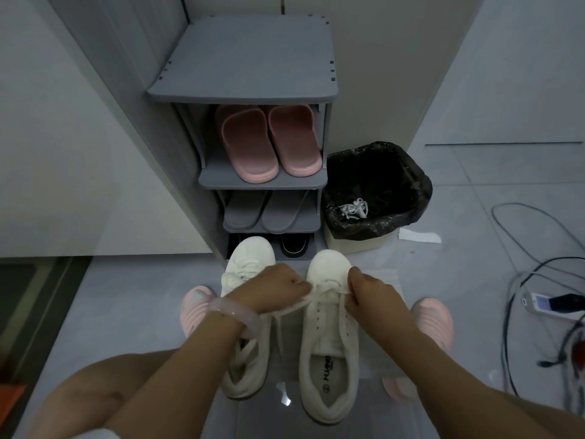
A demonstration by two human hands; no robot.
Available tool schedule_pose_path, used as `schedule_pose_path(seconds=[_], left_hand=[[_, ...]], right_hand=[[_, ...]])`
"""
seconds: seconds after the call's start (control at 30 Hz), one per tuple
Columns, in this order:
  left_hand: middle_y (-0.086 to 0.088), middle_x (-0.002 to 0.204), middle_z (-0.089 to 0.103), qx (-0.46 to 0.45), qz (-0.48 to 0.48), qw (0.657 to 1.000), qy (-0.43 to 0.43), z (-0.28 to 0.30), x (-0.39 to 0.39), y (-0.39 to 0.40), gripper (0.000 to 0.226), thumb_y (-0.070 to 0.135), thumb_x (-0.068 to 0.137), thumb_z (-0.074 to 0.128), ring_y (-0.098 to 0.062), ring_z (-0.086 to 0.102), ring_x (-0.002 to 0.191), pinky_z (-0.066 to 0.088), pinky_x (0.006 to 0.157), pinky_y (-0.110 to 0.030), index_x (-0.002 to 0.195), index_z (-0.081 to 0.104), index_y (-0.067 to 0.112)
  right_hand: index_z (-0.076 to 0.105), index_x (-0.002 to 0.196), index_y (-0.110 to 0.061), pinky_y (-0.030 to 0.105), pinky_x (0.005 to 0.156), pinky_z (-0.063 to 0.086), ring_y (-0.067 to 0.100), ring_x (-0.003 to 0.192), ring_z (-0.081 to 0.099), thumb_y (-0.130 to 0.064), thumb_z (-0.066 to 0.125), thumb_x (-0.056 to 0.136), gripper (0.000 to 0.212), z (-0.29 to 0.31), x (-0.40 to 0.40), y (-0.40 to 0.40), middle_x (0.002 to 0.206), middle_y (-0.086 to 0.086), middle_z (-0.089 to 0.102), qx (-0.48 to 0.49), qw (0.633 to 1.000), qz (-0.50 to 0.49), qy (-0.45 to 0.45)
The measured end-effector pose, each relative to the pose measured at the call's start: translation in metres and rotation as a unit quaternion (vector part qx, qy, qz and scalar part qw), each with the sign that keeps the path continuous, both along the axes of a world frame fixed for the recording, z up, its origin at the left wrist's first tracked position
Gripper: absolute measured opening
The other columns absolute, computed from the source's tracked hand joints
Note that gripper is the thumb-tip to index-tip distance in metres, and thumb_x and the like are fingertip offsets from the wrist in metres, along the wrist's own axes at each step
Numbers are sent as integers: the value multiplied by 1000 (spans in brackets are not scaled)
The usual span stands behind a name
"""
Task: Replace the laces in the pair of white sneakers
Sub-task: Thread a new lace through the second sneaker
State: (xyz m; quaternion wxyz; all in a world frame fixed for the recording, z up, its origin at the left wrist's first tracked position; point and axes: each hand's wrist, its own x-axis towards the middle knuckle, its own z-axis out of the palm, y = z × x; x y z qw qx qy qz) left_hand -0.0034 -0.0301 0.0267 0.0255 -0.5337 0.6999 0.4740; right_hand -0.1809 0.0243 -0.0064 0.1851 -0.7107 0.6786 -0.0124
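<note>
On the grey floor (95,312), just before the foot of the shoe rack (247,93), two white sneakers (329,343) stand side by side, toes to the rack. Open floor lies to the left; a lined bin (376,191) holding old laces (354,209) and loose cables (538,280) crowd the right. Over the right sneaker, near its toe, the left hand (278,288) and right hand (370,294) each pinch a white lace (313,296), fists curled, drawing it taut sideways.
</note>
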Motion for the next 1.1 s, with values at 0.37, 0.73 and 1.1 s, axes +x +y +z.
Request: schedule_pose_path(seconds=[0.37,0.73,1.1], left_hand=[[7,58,54,-60,-38,997,-30,28,27,-7,40,31,91,54,0,44,47,33,48,-7,53,52,17],[10,49,51,-56,-60,996,-44,29,31,-9,41,32,91,53,4,42,39,32,43,-6,51,51,22],[9,52,52,-36,-61,996,-52,31,30,-8,42,32,91,52,-3,42,47,36,53,-16,49,51,23]], right_hand=[[36,128,-19,24,81,46,19,105,49,-35,70,79,62,-7,4,12,118,4,40,135,932,-193,-275],[68,99,-14,16,78,39,11,88,54,-12,56,91,14,-4,-7,5,99,1,58,44,955,-133,-263],[43,98,-15,26,66,37,18,85,54,-18,37,97,7,0,-5,4,99,4,58,-2,1000,14,-1]])
